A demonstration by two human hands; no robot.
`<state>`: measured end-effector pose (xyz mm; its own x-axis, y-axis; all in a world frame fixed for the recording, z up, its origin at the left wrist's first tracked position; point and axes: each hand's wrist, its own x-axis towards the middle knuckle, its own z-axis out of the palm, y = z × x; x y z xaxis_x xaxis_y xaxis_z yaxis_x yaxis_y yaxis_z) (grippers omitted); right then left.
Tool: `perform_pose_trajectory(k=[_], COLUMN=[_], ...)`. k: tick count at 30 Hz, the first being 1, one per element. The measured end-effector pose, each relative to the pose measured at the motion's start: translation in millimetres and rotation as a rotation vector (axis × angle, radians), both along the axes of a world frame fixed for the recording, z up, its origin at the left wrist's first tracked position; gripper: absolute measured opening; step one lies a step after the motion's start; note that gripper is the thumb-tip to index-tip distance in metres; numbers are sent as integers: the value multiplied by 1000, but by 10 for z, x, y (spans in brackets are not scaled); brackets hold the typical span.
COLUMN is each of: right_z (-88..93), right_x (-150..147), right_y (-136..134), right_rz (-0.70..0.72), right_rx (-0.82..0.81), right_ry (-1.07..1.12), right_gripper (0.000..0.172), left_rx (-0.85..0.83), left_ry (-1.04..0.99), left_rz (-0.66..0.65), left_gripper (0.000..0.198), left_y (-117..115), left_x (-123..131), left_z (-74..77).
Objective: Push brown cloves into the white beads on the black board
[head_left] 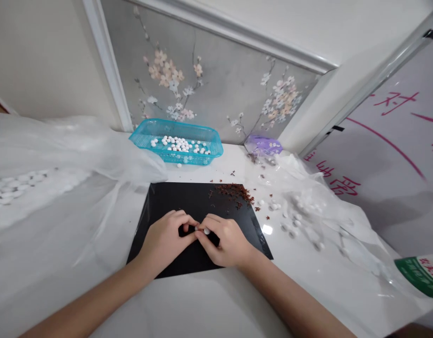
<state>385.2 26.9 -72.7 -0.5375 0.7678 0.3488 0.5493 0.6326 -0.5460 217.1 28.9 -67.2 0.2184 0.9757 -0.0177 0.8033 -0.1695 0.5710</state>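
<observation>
Over a black mat (pixel 167 202), my left hand (pixel 165 237) and my right hand (pixel 226 239) meet fingertip to fingertip. Thumb and forefinger are pinched on each side. A small white ball (pixel 206 231) shows between the fingers of my right hand. Another bit of white peeks out where the fingertips of both hands touch, mostly covered by them. On the mat's far right corner lies a heap of small reddish-brown star-shaped pieces (pixel 234 191), some spilling past the edge.
Behind the mat stands a blue plastic basket (pixel 202 158) holding many white balls. A large clear bag (pixel 96 197) with more balls covers the left. To the right lie a purple packet (pixel 266 144), another clear bag (pixel 318 202) with loose balls, and a green-labelled bottle (pixel 419 276).
</observation>
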Motion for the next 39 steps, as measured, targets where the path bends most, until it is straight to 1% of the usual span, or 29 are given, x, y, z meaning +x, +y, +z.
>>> perform_pose_trajectory(k=[2, 3, 4, 6, 8, 9, 11, 14, 20, 23, 24, 26, 29, 31, 34, 37, 39], right_z=[7, 8, 7, 2, -11, -21, -50, -98, -132, -138, -140, -141, -135, -130, -132, -140, -141], right_x=[37, 63, 93, 168, 256, 301, 377, 438, 436, 436, 435, 427, 402, 384, 374, 383, 393], right_y=[29, 54, 86, 166, 256, 299, 369, 420, 439, 461, 466, 467, 445, 427, 420, 430, 431], right_rz=[-24, -61, -118, -291, -466, -529, -601, -638, -658, -660, -660, -662, -686, -718, -716, -683, -685], right_rx=[-33, -38, -32, 26, 119, 155, 180, 145, 129, 135, 140, 153, 172, 176, 166, 169, 195], right_ry=[34, 64, 97, 137, 85, 22, -115, -216, -215, -201, -194, -176, -146, -106, -11, 107, 219], right_gripper=[13, 15, 16, 17, 17, 18, 22, 24, 23, 22, 22, 24, 28, 29, 27, 23, 19], left_rx=[23, 35, 44, 54, 64, 69, 82, 107, 121, 130, 154, 233, 335, 349, 338, 327, 331], left_ry=[5, 4, 2, -8, -20, -24, -32, -55, -109, -117, -117, -61, 118, 196, 259, 294, 306], left_rz=[-5, -6, -6, -10, -17, -22, -42, -79, -153, -165, -149, -69, 82, 124, 128, 124, 139], left_gripper=[15, 18, 20, 21, 21, 22, 25, 29, 18, 20, 22, 25, 30, 34, 37, 35, 33], left_y=[5, 6, 5, 0, -1, 5, 37, 132, 382, 549, 623, 796, 1064, 1199, 1303, 1326, 1321], left_x=[6, 10, 12, 13, 4, -4, -22, -46, -61, -76, -84, -105, -141, -164, -200, -235, -248], left_z=[2, 1, -2, -9, -15, -16, -12, 6, 25, 37, 45, 63, 65, 38, -24, -70, -80])
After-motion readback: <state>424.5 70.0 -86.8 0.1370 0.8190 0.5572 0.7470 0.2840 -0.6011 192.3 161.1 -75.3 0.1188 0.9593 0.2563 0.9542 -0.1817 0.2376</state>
